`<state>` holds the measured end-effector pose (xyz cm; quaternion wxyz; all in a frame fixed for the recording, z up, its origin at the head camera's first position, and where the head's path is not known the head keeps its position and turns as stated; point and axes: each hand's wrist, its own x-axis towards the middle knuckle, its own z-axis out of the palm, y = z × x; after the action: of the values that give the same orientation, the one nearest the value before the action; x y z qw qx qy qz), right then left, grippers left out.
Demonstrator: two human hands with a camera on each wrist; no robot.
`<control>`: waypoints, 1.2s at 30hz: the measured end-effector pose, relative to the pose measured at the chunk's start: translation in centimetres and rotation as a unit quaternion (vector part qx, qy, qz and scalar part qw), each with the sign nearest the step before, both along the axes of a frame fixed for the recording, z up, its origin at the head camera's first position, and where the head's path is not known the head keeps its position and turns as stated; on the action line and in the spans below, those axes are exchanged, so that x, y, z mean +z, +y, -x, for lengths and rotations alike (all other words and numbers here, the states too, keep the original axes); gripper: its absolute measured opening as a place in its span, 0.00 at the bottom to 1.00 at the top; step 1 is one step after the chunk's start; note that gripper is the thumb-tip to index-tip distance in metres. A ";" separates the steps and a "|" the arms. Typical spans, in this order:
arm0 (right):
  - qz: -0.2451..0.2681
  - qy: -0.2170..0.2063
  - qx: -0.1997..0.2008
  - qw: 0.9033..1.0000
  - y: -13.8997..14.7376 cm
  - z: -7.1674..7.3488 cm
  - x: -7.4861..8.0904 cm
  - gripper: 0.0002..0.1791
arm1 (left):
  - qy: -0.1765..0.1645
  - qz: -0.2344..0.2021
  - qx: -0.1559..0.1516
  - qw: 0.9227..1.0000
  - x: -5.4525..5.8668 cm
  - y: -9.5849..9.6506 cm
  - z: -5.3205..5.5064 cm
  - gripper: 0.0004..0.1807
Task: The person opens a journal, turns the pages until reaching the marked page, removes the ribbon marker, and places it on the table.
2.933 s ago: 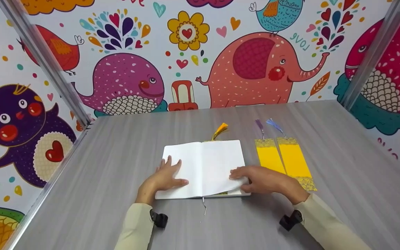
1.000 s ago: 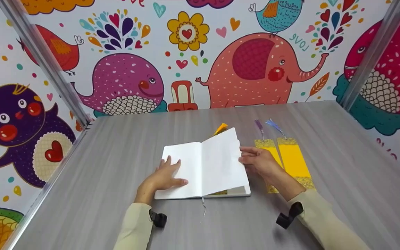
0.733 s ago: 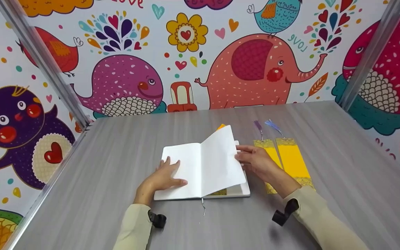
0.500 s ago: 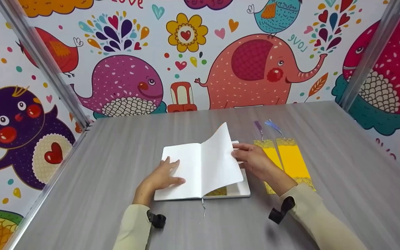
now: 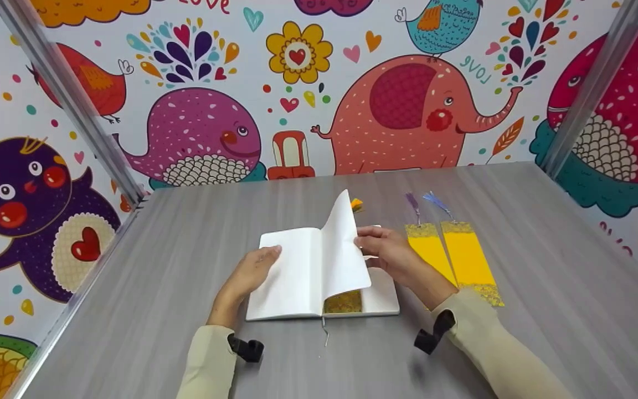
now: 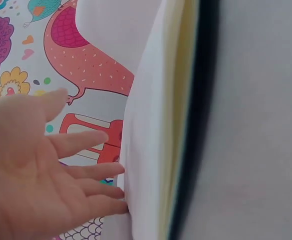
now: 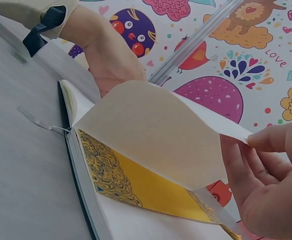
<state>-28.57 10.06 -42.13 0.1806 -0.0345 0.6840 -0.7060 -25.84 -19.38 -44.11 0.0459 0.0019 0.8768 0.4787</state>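
Observation:
An open notebook (image 5: 291,280) with blank pages lies on the table. My right hand (image 5: 394,255) pinches the outer edge of a raised page (image 5: 342,252), thumb and fingers on either side in the right wrist view. Beneath that page lies a yellow bookmark (image 7: 156,185) with an ornate patterned end; its orange tassel (image 5: 356,205) sticks out past the notebook's top. My left hand (image 5: 248,271) is at the left page's outer edge, its thumb over the page. In the left wrist view its fingers are extended, with some tips touching the notebook's edge.
Two more yellow bookmarks with patterned ends lie right of the notebook, one with a purple tassel (image 5: 412,208), the other with a blue tassel (image 5: 438,204). A thin ribbon (image 5: 325,332) hangs from the notebook's spine. A cartoon-printed wall (image 5: 214,133) stands behind the grey table (image 5: 186,233).
My right hand has lifted the right page and carried it leftward, uncovering more of the bookmark. My left hand has slid from lying spread on the left page to its outer edge.

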 end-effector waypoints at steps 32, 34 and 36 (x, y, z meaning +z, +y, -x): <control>-0.432 0.317 0.258 0.804 -5.2 -4.5 -1.5 0.31 | -0.009 -0.188 0.028 0.982 0.4 -2.7 0.5 0.42; -0.444 0.303 0.263 0.801 -5.2 -4.5 -1.5 0.31 | -0.004 -0.172 0.037 0.984 0.4 -2.6 0.5 0.40; -0.455 0.296 0.269 0.796 -5.3 -4.6 -1.5 0.32 | -0.002 -0.147 0.047 0.988 0.3 -2.5 0.4 0.37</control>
<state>-23.92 4.75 -43.61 0.1468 -0.3377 0.9098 -0.1915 -26.28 -21.90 -43.83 0.0242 -0.0339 0.7958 0.6041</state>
